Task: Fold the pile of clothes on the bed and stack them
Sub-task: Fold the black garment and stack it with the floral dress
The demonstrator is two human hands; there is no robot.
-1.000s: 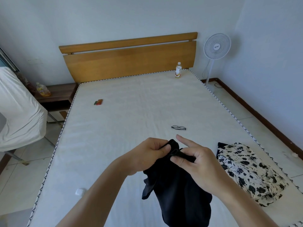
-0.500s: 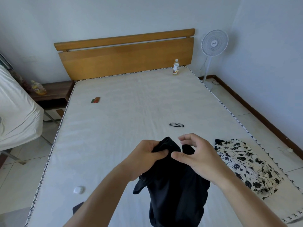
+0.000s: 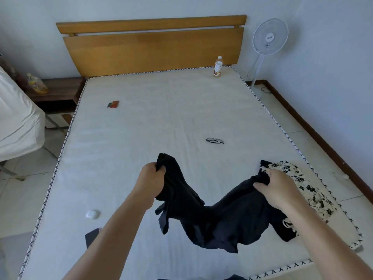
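- Black garment (image 3: pixel 218 217) of soft, limp cloth, held up over the near half of the bed (image 3: pixel 141 128); it sags in a deep swag between the two hands, loose ends trailing low toward the mattress.
- One bunched end pokes up above the left hand; a narrow strip dangles below that hand.
- Left hand (image 3: pixel 150 181): fist curled tight round the garment's left end, knuckles toward the headboard (image 3: pixel 153 49), forearm reaching in from the near edge.
- Right hand (image 3: pixel 276 188): fingers curled over, gripping the right end of the same cloth, back of the hand uppermost.
- Hands well apart, cloth slack between them.
- Floral garment (image 3: pixel 310 188), cream with black flowers, lies crumpled near the bed's right edge, just behind the right hand.
- Elsewhere on the mattress: glasses (image 3: pixel 214 140) mid-bed, a bottle (image 3: pixel 218 66) upright by the headboard, a small red-and-dark object (image 3: pixel 113 104) to the left, a white earbud case (image 3: pixel 92 214) near the left forearm.
- Standing fan (image 3: pixel 270 37) in the far right corner.
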